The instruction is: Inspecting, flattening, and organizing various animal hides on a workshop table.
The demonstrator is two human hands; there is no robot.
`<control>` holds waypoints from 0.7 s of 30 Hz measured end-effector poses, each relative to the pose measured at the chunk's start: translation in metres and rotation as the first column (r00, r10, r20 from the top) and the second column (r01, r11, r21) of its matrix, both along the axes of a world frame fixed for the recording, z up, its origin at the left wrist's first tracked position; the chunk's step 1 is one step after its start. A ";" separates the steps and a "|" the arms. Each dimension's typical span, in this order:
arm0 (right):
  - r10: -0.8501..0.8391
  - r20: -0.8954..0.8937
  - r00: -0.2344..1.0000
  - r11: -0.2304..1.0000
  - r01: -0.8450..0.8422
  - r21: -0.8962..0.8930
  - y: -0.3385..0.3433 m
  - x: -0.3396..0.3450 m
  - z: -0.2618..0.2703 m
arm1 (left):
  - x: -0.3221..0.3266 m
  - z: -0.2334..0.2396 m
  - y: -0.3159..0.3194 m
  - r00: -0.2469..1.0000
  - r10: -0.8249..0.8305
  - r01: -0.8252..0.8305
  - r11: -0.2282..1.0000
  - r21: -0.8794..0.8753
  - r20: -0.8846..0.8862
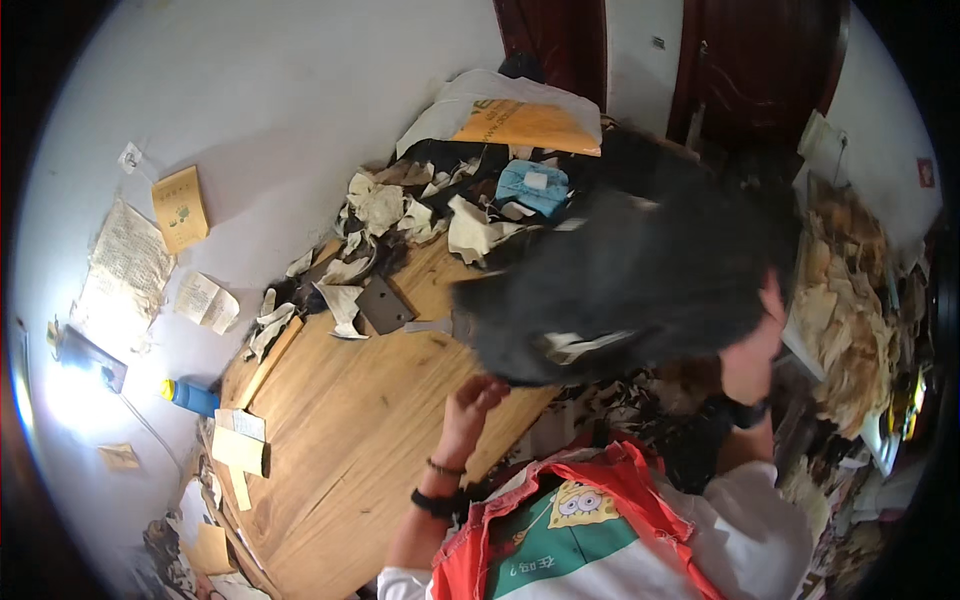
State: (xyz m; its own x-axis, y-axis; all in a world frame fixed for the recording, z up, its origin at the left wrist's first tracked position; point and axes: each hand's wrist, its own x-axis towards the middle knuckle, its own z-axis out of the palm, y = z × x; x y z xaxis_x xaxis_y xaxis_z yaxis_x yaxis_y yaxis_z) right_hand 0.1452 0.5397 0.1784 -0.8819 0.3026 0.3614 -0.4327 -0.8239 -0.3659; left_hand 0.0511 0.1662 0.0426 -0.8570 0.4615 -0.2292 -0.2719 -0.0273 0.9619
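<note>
A large black furry piece, perhaps a hide (630, 277), is blurred by motion above the right part of the wooden table (360, 442). My right hand (757, 337) grips its right edge. Beneath its lower left edge, my left hand (476, 401) has curled fingers at the rim; whether they grip it is unclear. A pale strip (585, 345) shows against the black piece. To its left lies a dark flat plate with holes (385, 305), beside a grey strip-like tool (429, 326) whose right end meets the black piece's edge.
Cream and black scraps (379, 206) pile along the wall, with a blue pad (532, 186) and a white and orange bag (525, 124). A wooden stick (270, 362), a blue bottle (196, 397) and paper pieces (238, 450) line the left side. Brown furry hides (847, 315) are heaped at right.
</note>
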 end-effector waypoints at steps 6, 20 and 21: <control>-0.509 0.211 0.834 0.846 0.440 0.301 0.080 0.064 -0.010 | -0.108 -0.090 0.090 1.000 -0.025 0.027 0.964 0.266 -0.009; -0.438 0.462 0.771 0.884 0.462 0.069 0.198 0.105 -0.081 | -0.170 -0.029 0.211 0.658 0.473 -0.483 0.862 -0.154 0.586; -0.434 0.463 0.773 0.886 0.459 0.064 0.202 0.100 -0.085 | -0.168 -0.033 0.208 0.657 0.478 -0.486 0.860 -0.158 0.583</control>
